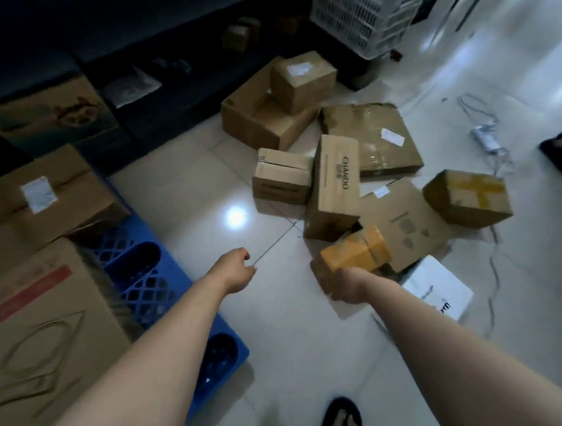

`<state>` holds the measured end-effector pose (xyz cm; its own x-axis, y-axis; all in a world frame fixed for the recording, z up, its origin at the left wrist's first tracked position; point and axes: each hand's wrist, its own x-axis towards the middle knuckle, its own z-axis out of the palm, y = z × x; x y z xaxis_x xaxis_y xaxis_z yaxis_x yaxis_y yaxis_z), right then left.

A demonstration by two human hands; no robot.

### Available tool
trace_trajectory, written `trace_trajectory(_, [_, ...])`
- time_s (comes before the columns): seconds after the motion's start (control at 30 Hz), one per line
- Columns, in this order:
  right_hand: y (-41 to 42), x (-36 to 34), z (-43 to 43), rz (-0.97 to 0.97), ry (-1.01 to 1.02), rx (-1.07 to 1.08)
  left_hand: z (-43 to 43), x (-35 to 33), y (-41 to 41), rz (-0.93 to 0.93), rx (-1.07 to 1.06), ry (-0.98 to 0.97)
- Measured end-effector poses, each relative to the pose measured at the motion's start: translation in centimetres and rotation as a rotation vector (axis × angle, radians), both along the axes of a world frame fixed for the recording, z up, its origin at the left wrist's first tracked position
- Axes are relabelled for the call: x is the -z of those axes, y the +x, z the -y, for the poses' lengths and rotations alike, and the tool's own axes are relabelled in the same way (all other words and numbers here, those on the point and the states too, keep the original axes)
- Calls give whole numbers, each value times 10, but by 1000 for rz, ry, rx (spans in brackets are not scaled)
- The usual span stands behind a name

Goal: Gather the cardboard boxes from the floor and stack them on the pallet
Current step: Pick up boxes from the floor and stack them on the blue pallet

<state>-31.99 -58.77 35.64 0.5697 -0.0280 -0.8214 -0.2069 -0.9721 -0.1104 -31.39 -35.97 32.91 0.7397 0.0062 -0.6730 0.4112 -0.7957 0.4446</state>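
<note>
My right hand (345, 283) grips the near end of a small yellow-taped cardboard box (355, 249), which is tilted at the near edge of the pile. My left hand (236, 268) hovers over bare floor to its left, fingers loosely curled and holding nothing. Several brown boxes lie scattered beyond: a tall CHANDO box (334, 186), a small box (281, 177) beside it, a flat box (374, 136), an open box (260, 116) and a box (468, 197) at the right. The blue pallet (144, 271) at the lower left carries two boxes (44, 198), (46, 325).
A white box (436, 286) lies just right of my right hand. A power adapter with cables (486, 137) trails over the floor at the right. A white plastic crate (359, 21) stands at the back. Dark shelving (119, 48) lines the left. My sandalled foot (341, 420) is below.
</note>
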Motion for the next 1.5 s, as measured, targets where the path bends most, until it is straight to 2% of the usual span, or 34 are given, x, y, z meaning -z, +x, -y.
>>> trace_trajectory(0.13, [14, -10, 98, 49, 59, 110, 97, 4, 19, -17, -89, -48])
trace_trajectory(0.27, [27, 5, 169, 81, 85, 273, 169, 14, 33, -64, -10, -48])
trace_trajectory(0.5, [52, 115, 216, -20, 88, 486, 227, 101, 82, -122, 17, -46])
trace_trajectory(0.6, [73, 182, 218, -21, 191, 814, 235, 164, 111, -167, 26, -25])
trace_trajectory(0.73, [108, 271, 213, -148, 406, 1536, 246, 255, 147, -142, 265, 140])
trace_trajectory(0.77, [115, 293, 212, -176, 439, 1659, 252, 276, 155, -136, 286, 151])
trace_trajectory(0.83, [126, 336, 209, -178, 477, 1807, 263, 318, 172, -171, 220, 93])
trace_trajectory(0.93, [134, 384, 201, -158, 555, 1943, 281, 365, 186, -326, 67, -85])
trace_trajectory(1.0, [130, 403, 196, -127, 642, 1973, 289, 378, 181, -332, 80, -45])
trace_trajectory(1.1, [113, 397, 193, -103, 610, 1915, 289, 360, 155, -261, 63, 79])
trace_trajectory(1.27, [82, 297, 188, -234, 706, 1759, 273, 261, 96, -296, -50, 137])
trace_trajectory(1.37, [75, 244, 164, -322, 639, 1637, 254, 195, 71, -292, -218, 92])
trace_trajectory(1.5, [86, 198, 103, -345, 603, 1399, 206, 131, 60, -251, -419, 102])
